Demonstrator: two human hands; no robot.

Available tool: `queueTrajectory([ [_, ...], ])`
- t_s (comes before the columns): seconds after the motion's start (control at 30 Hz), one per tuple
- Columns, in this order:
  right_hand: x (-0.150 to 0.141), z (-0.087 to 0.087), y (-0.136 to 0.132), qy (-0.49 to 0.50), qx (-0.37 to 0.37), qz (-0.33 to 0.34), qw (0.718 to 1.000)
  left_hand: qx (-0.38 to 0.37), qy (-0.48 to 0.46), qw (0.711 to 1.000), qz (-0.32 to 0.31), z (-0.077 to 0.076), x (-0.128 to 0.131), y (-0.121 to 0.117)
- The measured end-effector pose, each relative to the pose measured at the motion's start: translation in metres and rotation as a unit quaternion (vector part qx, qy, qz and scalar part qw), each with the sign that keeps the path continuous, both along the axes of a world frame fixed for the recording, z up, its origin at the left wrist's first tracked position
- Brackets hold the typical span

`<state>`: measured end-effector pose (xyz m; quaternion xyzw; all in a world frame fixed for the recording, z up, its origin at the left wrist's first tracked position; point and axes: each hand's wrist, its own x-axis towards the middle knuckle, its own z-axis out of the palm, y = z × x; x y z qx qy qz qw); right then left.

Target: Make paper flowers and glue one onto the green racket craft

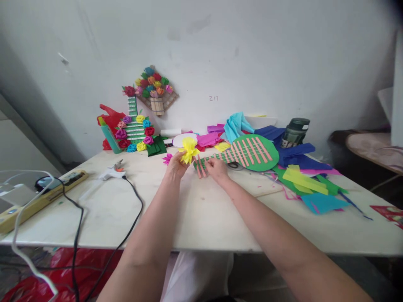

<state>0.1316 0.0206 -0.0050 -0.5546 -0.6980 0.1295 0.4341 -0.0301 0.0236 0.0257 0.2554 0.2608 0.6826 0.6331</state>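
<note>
A yellow crepe-paper flower point(189, 150) is pinched in the fingers of my left hand point(179, 165), just beyond the narrow end of a green cardboard guitar point(272, 153). Pink strips lie across the guitar's round body and its neck end, with thin light lines running along it. My right hand point(217, 167) is closed at the neck, its fingertips gripping near the neck's edge. A small magenta paper flower point(167, 158) lies left of my left hand. Behind the yellow flower sits a white oval piece point(181, 139), partly hidden.
A glue gun point(115, 172) with a black cord and a yellow power strip point(72, 178) lie at left. A flower-decorated green guitar point(136, 130) and a teal glue bottle point(109, 136) stand behind. Coloured paper sheets point(299, 180) and a dark jar point(295, 132) are at right.
</note>
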Motion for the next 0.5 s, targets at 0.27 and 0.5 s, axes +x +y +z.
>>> queueTrajectory([
  [0.27, -0.009, 0.01, 0.0, 0.339, -0.111, 0.152, 0.922, 0.03, 0.138, 0.984, 0.108, 0.0, 0.007, 0.008],
  [0.5, -0.016, 0.026, 0.003, 0.448, -0.135, 0.249, 0.848, 0.023, 0.28, 0.95, 0.139, 0.017, 0.014, -0.003],
])
